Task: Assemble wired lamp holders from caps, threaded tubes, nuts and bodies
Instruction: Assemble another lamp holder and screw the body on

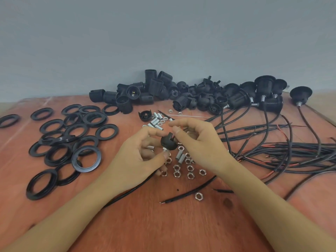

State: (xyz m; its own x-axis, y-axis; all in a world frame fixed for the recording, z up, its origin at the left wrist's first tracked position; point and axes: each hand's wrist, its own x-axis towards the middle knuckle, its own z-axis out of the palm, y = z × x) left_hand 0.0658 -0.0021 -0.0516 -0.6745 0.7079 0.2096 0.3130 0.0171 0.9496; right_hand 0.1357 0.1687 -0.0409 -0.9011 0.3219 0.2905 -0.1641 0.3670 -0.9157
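A black lamp-holder cap (168, 142) is held above the middle of the wooden table (145, 224), between both hands. My left hand (140, 153) pinches the silver threaded tube (165, 149) that sticks out of the cap's underside. My right hand (196, 140) grips the cap's upper edge with thumb and fingers. Several loose hex nuts (183, 170) and threaded tubes (180, 157) lie just below the hands. More tubes (156, 120) lie behind them, beside another cap (145, 115).
Black threaded rings (72, 140) are spread over the left of the table. Black holder bodies and caps (163, 91) are heaped along the wall. Assembled wired holders (265, 95) stand at the back right, their black cables (281, 151) trailing across the right. A loose wire (190, 191) and a single nut (198, 196) lie near me.
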